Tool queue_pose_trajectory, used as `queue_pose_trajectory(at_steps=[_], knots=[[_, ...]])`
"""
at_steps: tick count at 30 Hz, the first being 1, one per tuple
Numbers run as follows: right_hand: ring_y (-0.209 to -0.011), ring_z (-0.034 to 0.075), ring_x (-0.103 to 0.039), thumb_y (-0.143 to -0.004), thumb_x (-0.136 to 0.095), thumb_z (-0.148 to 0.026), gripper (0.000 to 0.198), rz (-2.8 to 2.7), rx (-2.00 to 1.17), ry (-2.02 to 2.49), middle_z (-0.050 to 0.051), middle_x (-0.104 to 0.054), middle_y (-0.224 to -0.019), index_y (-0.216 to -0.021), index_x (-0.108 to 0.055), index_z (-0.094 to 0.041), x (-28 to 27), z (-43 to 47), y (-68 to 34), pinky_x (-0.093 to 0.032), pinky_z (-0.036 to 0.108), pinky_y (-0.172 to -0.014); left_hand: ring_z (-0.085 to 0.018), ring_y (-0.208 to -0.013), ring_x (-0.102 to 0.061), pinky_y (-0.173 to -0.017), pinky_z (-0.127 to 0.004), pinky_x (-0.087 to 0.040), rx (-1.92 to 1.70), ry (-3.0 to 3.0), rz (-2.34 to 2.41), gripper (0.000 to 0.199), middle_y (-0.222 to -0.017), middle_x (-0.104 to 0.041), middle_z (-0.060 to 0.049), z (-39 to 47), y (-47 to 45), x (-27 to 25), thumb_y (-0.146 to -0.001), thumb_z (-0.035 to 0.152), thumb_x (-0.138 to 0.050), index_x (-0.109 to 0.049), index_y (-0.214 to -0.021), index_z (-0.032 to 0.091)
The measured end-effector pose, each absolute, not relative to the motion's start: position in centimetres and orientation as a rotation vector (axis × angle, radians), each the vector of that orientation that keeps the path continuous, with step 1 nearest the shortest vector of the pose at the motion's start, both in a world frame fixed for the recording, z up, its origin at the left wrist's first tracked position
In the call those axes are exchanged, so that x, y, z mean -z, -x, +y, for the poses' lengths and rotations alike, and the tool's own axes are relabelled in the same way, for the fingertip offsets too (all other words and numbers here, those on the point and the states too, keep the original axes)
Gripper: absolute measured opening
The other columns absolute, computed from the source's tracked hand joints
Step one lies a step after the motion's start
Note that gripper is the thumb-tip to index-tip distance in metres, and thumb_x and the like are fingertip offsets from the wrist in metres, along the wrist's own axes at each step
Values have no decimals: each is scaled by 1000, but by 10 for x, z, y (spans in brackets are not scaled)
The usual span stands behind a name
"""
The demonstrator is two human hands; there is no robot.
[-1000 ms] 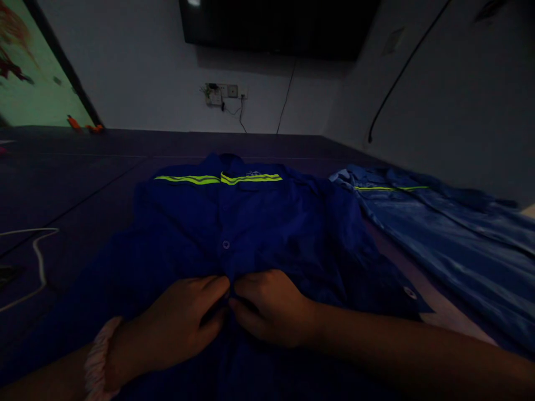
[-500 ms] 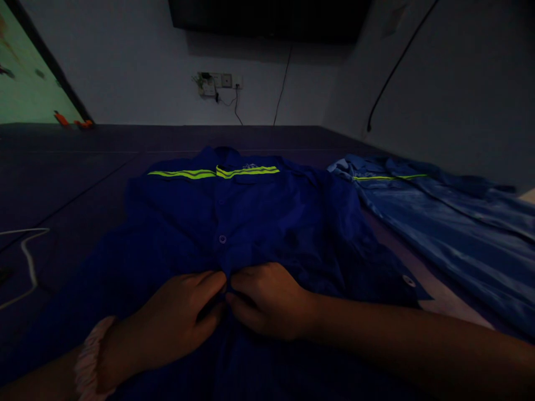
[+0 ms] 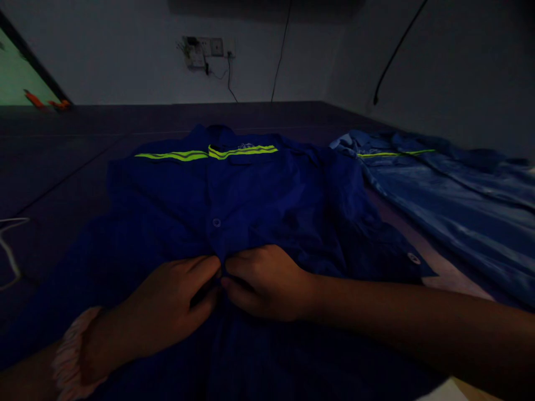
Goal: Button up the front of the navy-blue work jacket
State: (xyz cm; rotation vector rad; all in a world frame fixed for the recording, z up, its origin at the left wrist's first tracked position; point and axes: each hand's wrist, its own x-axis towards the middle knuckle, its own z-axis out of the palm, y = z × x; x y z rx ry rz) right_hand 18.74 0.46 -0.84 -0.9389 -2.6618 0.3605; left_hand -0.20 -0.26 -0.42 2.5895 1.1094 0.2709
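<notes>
A dark blue work shirt [image 3: 267, 195] with a yellow-green reflective stripe across the chest lies spread out, collar away from me. My left hand [image 3: 179, 301] pinches the front placket from the left, thumb and fingers pressed together. From the other side, my right hand [image 3: 263, 281] grips the same placket, its fingertips almost touching those of the left. Whatever lies between the fingertips is hidden. Just above the hands a button [image 3: 216, 223] shows on the placket, and a cuff button [image 3: 413, 258] shows at the right sleeve.
A second, lighter blue garment [image 3: 443, 189] with a thin stripe lies to the right. A white cable [image 3: 10, 259] curls at the left edge. Sockets [image 3: 209, 47] with cords are on the far wall. A pale corner of something [image 3: 445, 390] shows at bottom right.
The view has tilted down slightly, so the whole scene sits higher. Both hands keep the same pinch on the shirt placket, with barely any movement against the cloth.
</notes>
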Motion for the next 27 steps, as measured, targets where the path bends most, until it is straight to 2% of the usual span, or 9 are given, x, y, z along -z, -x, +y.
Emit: queue_pose_trajectory(at_steps=[15,27], knots=[[-56,9,-47,-84,-43,-26,18,-2629,-427,933,1,-58,-71,-75,-55,-15,8,5,-187,-23,23,-48,-12,-52,-48,-48,-24,-29,-247,-2627,1098,11,-62,-48,5,-1,0,3,-80,19,-43,-40,-69,21],[-57,9,-51,-83,-43,-25,19,-2642,-335,973,1,-61,-69,-73,-56,-15,13,3,-185,-26,23,-50,-13,-62,-53,-53,-24,-33,-285,-2503,1092,7,-71,-55,2,-2,1,4,-78,14,-44,-44,-76,20]])
